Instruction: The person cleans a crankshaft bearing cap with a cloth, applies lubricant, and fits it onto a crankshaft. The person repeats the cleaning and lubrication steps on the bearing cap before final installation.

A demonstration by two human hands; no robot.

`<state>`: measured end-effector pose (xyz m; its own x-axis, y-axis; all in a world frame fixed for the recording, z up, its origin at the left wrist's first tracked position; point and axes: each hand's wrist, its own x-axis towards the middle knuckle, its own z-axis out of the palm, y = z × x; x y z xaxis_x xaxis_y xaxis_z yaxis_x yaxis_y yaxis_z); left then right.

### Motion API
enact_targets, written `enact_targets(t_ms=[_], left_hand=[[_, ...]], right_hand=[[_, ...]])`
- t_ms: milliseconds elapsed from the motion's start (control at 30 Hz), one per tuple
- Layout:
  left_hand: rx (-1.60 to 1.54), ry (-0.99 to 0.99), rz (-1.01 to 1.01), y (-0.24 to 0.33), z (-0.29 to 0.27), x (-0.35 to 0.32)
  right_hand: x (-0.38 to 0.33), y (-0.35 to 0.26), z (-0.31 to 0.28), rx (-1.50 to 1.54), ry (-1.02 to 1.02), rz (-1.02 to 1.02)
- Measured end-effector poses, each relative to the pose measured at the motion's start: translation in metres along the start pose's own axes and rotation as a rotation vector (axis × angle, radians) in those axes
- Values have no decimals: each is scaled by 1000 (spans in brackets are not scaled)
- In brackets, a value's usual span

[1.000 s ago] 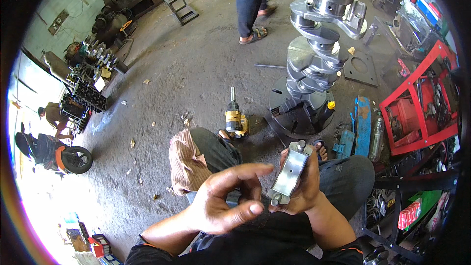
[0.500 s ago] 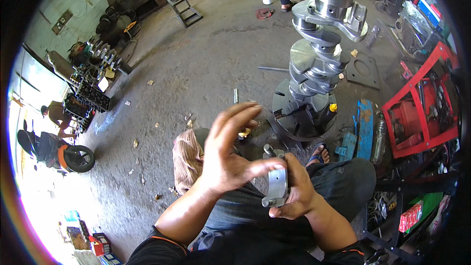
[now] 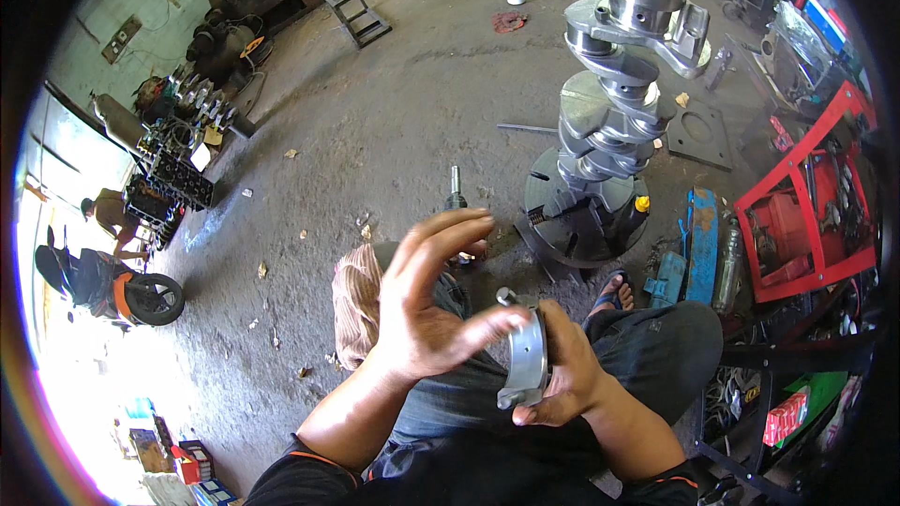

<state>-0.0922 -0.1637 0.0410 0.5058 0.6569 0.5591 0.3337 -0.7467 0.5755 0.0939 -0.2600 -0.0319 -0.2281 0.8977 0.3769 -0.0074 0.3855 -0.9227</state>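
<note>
My right hand (image 3: 569, 363) grips a curved metal bearing cap (image 3: 531, 356) from its outer side, above my lap. The smooth, half-round inner face points left, with a small hole in it and a bolt end (image 3: 507, 297) sticking out at the top. My left hand (image 3: 427, 305) is open beside it, fingers raised and curved. Its thumb reaches to the cap's inner face; whether it touches I cannot tell. Behind those fingers stands a slim metal shaft (image 3: 456, 189), its lower part mostly hidden. A striped brown cloth (image 3: 356, 305) lies over my left knee.
Ahead to the right a crankshaft (image 3: 609, 122) stands upright on a round dark base (image 3: 586, 225). A blue tool (image 3: 699, 244) and a red metal frame (image 3: 806, 197) are on the right. Engine parts (image 3: 178, 178), a motorbike (image 3: 112, 290) and a crouching person (image 3: 111, 217) are at left.
My right hand has tilted the bearing cap, turning its inner face more toward view. My left hand stays open with its thumb near the cap. The person standing at the back has moved farther off.
</note>
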Motion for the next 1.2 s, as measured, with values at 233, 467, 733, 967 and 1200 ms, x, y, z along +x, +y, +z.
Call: enact_targets(t_ms=[233,467,733,967,1200], left_hand=[[-235,-245,-110,1,8,-1],[29,179,26,-3,9,-2],[-290,-211,-109,10,8,-8],[-261,-227,-206,18,7,-9],[-329,-190,-199,16,7,-7]], right_hand=[[1,-1,-2,18,7,5],[4,-6,-3,1,-8,28],[2,-2,-3,-28,54,-38],[0,-5,-4,39,32,34],[4,-2,-2,-57,14,-13]])
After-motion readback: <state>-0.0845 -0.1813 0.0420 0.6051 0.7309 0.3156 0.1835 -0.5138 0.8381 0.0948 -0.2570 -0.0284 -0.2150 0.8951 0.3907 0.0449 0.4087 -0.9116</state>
